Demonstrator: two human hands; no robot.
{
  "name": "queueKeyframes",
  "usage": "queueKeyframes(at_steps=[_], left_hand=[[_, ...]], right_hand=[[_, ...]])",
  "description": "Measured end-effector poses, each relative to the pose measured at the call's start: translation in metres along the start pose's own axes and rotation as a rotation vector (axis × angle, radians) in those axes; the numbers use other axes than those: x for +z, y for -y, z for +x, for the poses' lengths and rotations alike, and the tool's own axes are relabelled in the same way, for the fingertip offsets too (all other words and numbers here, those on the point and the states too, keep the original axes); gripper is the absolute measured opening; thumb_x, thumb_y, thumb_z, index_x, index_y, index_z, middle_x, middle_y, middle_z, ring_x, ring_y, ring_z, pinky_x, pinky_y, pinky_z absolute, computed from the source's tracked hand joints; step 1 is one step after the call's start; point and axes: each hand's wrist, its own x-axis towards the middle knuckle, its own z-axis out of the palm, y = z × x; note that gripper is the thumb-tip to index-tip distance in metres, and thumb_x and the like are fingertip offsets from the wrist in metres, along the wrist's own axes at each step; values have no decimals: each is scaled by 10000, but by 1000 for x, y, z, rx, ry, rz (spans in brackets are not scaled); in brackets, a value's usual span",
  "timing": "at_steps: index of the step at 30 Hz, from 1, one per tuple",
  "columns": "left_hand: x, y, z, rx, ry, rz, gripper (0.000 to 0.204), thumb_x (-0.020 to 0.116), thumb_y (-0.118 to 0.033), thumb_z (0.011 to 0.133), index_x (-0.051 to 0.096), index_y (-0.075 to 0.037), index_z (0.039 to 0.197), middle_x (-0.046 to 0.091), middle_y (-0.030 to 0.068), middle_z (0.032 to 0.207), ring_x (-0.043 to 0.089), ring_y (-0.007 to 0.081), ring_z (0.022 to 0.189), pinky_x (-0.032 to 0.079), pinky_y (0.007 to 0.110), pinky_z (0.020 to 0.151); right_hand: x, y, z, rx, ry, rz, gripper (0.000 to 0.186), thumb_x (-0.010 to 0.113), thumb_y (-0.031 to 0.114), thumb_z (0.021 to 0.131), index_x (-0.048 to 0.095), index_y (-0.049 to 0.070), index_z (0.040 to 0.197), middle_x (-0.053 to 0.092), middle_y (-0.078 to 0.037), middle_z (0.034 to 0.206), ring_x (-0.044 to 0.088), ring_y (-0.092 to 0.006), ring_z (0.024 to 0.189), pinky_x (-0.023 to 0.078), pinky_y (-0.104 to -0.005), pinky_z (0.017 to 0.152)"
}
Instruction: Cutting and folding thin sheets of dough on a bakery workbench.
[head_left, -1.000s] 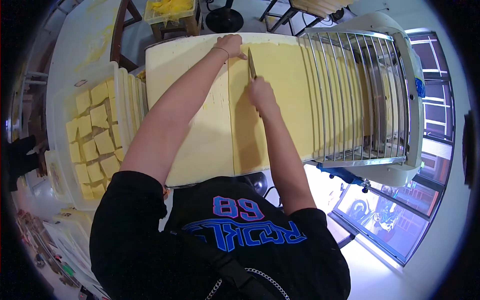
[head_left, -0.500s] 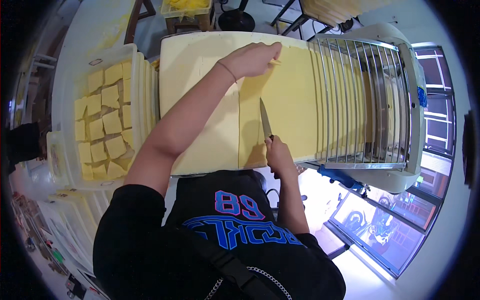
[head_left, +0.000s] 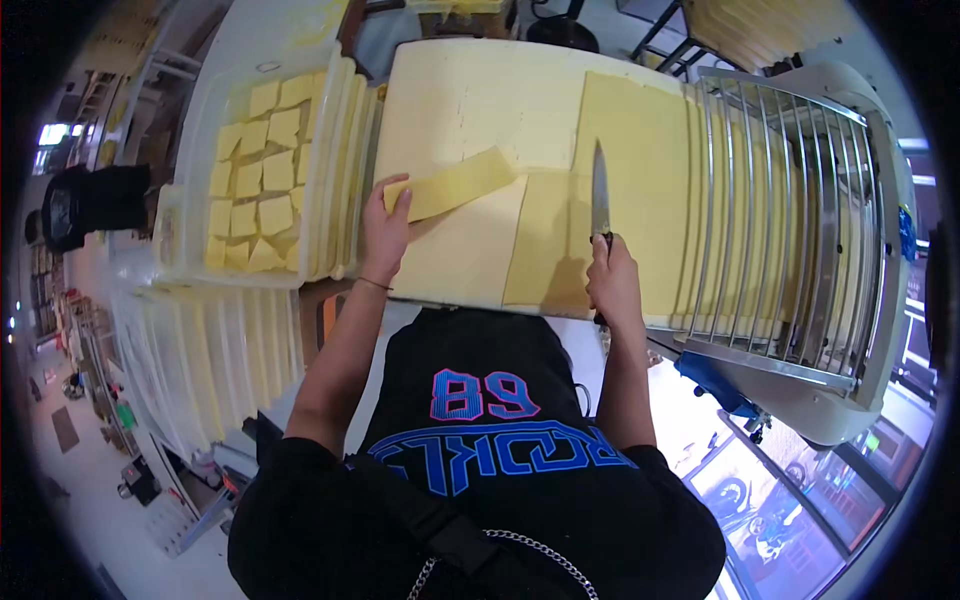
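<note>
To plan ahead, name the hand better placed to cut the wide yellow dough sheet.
Right hand, probably: it holds the black-handled metal knife over that sheet; left hand holds a yellow strip.

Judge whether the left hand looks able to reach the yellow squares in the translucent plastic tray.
Probably yes: the left hand is near the translucent plastic tray, the yellow squares lie uncovered, and only plastic walls stand between, though the hand holds a yellow strip.

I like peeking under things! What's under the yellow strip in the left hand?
Pale work surface shows around the yellow strip. The strip and left hand cover what's directly underneath.
</note>
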Motion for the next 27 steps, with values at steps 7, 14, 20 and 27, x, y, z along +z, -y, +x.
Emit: queueKeyframes(at_steps=[7, 14, 20, 27], left_hand=[[-13, 38, -29, -301, -53, -287, 297, 593, -119, 914, 569, -47, 1201, 603, 102, 1093, 596, 184, 928, 497, 271, 805], [-31, 52, -29, -63, -21, 364, 309, 654, -176, 865, 598, -50, 1141, 601, 83, 874, 583, 173, 790, 477, 290, 664], [-37, 73, -39, 50, -162, 419, 274, 663, -184, 844, 616, -50, 1078, 582, 51, 753, 546, 181, 651, 459, 315, 604], [-41, 74, -37, -39, -88, 294, 271, 637, -190, 843, 578, -36, 1058, 580, 97, 786, 577, 273, 715, 475, 383, 655]], right_hand=[[66, 6, 0, -394, 88, -353, 321, 428, 282, 981, 505, -29, 969, 630, -252, 761, 600, -431, 641, 456, -512, 593], [128, 10, 13, -393, 111, -548, 286, 419, 260, 980, 489, -17, 974, 631, -280, 778, 615, -471, 705, 470, -549, 639], [128, 22, 14, -427, 145, -664, 284, 419, 249, 980, 486, -27, 990, 629, -288, 773, 605, -482, 688, 466, -562, 655], [155, 45, -20, -446, 98, -595, 303, 434, 257, 974, 495, -38, 1000, 631, -293, 783, 606, -488, 714, 472, -552, 669]])
